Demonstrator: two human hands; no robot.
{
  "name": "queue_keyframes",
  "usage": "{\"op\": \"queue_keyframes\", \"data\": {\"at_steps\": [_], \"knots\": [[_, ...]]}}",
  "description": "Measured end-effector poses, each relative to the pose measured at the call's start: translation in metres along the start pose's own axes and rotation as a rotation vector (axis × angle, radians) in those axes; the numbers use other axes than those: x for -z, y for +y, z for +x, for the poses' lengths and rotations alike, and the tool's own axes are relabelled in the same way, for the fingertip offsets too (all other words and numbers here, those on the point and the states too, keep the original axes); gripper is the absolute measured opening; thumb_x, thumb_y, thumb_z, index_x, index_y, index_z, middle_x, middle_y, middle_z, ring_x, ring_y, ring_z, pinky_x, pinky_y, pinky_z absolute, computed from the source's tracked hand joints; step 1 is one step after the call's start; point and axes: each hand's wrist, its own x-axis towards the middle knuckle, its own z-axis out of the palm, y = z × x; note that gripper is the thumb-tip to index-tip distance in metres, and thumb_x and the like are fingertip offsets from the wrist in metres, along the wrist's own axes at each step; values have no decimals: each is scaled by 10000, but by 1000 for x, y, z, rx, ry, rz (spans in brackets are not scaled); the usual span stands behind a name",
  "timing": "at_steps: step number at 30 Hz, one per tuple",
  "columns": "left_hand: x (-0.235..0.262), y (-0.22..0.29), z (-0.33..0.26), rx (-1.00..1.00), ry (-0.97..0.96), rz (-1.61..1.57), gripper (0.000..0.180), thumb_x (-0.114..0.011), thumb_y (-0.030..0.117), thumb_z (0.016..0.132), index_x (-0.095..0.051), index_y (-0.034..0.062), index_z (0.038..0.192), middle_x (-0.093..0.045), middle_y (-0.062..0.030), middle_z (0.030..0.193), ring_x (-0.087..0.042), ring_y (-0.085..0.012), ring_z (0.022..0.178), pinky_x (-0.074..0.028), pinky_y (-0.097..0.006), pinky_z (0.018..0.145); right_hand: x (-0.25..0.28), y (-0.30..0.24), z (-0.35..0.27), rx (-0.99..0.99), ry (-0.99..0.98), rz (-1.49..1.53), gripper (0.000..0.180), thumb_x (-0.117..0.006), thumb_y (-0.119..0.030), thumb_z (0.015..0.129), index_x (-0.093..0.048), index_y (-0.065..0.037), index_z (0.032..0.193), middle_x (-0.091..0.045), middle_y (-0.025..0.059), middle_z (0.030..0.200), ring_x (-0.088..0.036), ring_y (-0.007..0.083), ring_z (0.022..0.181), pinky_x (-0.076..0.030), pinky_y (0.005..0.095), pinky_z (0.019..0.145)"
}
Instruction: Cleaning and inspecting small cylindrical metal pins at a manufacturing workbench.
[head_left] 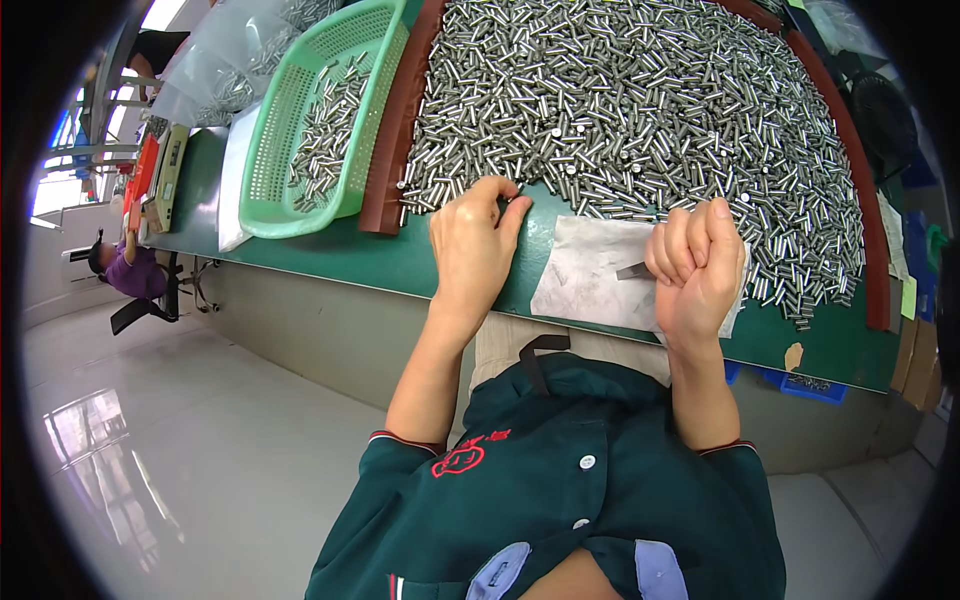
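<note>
Hundreds of small metal pins (pixel 620 110) lie heaped on the green worktop (pixel 400 262), spread broadly from twelve to two o'clock. Each should weigh little, stay rigid and be hard to damage, though its smooth round side may roll or slip; pinching the middle of the shank between thumb and forefinger looks the surest hold.

Near twelve, just above centre, the left hand (pixel 468 240) meets the heap's near edge, thumb and forefinger tips nearly together (whether a pin sits between them, I cannot tell). Towards three, the right hand (pixel 695 260) is closed, fingers curled over the palm, and seems clamped on a flat grey strip (pixel 631 270) that pokes out towards nine.

Under that hand lies a pale cloth (pixel 590 270), limp, smudged grey and roughly rectangular. The pins are straight, bright cylinders, with a few round end faces catching light. Red-brown edging (pixel 390 180), smooth and slightly glossy, borders the heap at eleven. Beyond it, towards ten, a mint-green basket (pixel 268 145), of moulded plastic with perforated walls and rounded corners, holds a looser pile of similar pins.
</note>
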Motion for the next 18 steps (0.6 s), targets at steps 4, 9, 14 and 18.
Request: {"op": "queue_keyframes", "data": {"at_steps": [4, 9, 14, 18], "knots": [[0, -2, 0, -38, -16, 37, 114, -648, 85, 677, -562, 15, 703, -457, -89, 456, -460, -250, 406, -347, -343, 418, 0, 0, 0, 2, 2, -11, 390, -301, -209, 910, -270, -102, 535, -269, -4, 432, -169, 59, 365, -168, 219, 352], [2, 0, 0, 2, -39, -115, 93, -608, 72, 719, -549, 4, 694, -455, -67, 471, -451, -179, 409, -344, -298, 413, 0, 0, -1, 9, -7, -12, 390, -300, -205, 910, -269, -103, 534, -264, -5, 431, -169, 59, 368, -169, 219, 353], [8, -12, -7, 536, -421, -1422, 80, -493, 66, 841, -476, 16, 901, -536, -86, 758, -291, -19, 469, -239, -157, 421, 2, 0, 0, 13, -3, -17, 384, -300, -198, 909, -272, -100, 539, -268, -2, 431, -176, 58, 367, -171, 218, 352], [9, -15, -10, 522, -401, -1383, 114, -489, 58, 840, -504, -2, 936, -542, -82, 754, -299, -15, 465, -245, -161, 422, 0, 0, 0, 6, -9, -3, 385, -305, -198, 909, -274, -98, 540, -271, -2, 435, -180, 58, 370, -170, 217, 352]]}}
